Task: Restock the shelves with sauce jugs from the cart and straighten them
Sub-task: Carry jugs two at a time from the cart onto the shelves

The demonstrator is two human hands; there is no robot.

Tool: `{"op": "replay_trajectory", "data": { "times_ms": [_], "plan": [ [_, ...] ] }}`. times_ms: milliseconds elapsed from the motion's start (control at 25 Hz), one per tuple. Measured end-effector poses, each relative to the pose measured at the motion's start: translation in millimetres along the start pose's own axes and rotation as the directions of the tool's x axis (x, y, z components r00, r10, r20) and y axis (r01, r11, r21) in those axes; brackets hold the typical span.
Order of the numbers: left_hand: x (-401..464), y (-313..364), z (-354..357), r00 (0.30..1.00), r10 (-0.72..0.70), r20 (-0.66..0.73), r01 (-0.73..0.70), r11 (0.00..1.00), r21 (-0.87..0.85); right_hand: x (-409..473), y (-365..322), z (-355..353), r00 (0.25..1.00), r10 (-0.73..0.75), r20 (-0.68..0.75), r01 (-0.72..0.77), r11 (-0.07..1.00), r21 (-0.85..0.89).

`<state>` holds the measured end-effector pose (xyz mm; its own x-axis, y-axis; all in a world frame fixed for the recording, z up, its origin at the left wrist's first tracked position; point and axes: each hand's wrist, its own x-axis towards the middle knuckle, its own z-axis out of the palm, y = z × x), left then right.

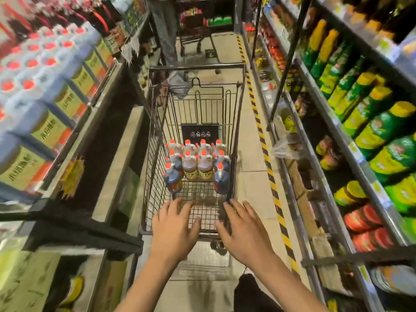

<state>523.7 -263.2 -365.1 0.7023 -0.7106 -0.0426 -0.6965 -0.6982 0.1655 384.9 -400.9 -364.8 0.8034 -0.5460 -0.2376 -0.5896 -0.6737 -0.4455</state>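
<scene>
A wire shopping cart [238, 122] stands in the aisle in front of me. Several sauce jugs [198, 164] with red caps and dark liquid stand upright in the middle of its basket. My left hand [174, 226] and my right hand [242, 228] hover over the cart's near end, fingers spread, holding nothing. The shelf on the left [99, 122] carries rows of white jugs with red caps and yellow labels [42, 70], blurred by motion.
The right shelf [337, 131] holds green and yellow bottles and red-lidded tubs. A yellow-black striped line [262, 134] runs along the floor by it. A second cart [193, 39] and a person's legs [166, 30] are farther down the aisle.
</scene>
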Motion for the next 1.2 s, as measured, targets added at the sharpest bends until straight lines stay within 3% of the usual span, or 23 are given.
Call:
{"op": "replay_trajectory", "data": {
  "times_ms": [320,480,640,920,1080,1200],
  "plan": [
    [89.2,11.3,13.8,0.992,-0.102,0.072,0.098,0.994,0.054,108.6,28.8,-0.4,0.991,-0.091,0.102,0.088,0.996,0.032],
    [104.0,-11.2,41.2,0.968,-0.182,0.172,0.177,0.983,0.046,154.2,26.8,13.3,0.986,-0.065,0.151,0.059,0.997,0.039],
    [139.9,-46.1,76.8,0.942,-0.223,0.252,0.221,0.975,0.037,201.6,29.2,42.1,0.983,0.022,0.18,-0.025,1.0,0.011],
    [242.3,-118.8,166.1,0.935,-0.194,0.296,0.209,0.978,-0.021,293.6,46.7,125.2,0.966,0.256,0.044,-0.258,0.965,0.049],
    [292.3,-162.1,206.1,0.951,-0.234,0.203,0.27,0.948,-0.17,341.3,60.7,163.5,0.892,0.451,0.014,-0.426,0.831,0.357],
    [322.3,-181.6,219.4,0.92,-0.324,0.22,0.387,0.831,-0.399,370.9,68.5,191.7,0.812,0.575,-0.096,-0.47,0.743,0.477]
  ]
}}
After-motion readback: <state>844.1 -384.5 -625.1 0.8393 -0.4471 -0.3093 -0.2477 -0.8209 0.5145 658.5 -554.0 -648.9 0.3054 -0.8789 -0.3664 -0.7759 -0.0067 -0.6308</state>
